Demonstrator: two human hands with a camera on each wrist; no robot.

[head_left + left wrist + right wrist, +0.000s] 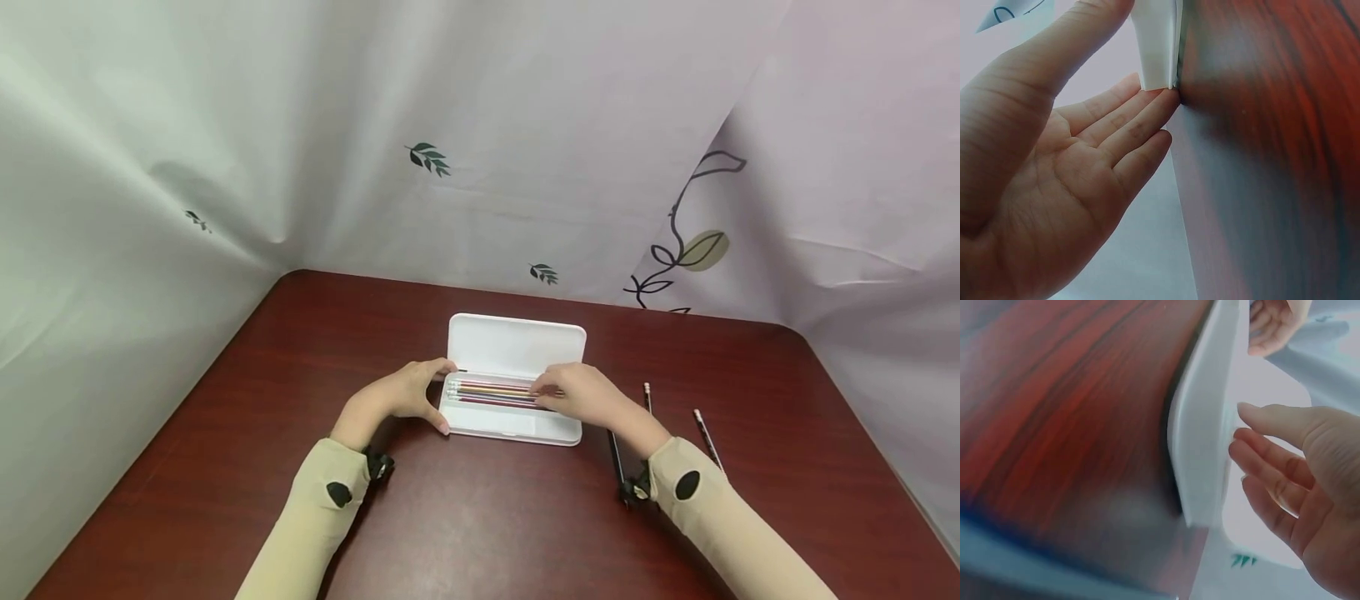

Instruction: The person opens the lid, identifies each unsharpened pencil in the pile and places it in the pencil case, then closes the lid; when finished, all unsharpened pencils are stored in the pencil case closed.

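A white pencil case (491,422) lies on the table with its lid (517,344) raised at the back. Several striped pencils (487,392) lie side by side in its rear compartment, eraser ends to the left. My left hand (405,392) holds the case's left end, thumb at the front corner and fingers at the back corner; in the left wrist view those fingers (1138,125) are nearly straight against the case. Over the pencils' right part is my right hand (581,392). Its thumb and fingertips (1241,450) reach to the case rim, with no pencil visible between them.
To the right on the dark red table (480,517) lie a pencil with an eraser (648,398), another patterned pencil (707,437) and a black pencil (616,457) partly beside the right wrist. A pale patterned curtain (480,217) stands behind the table.
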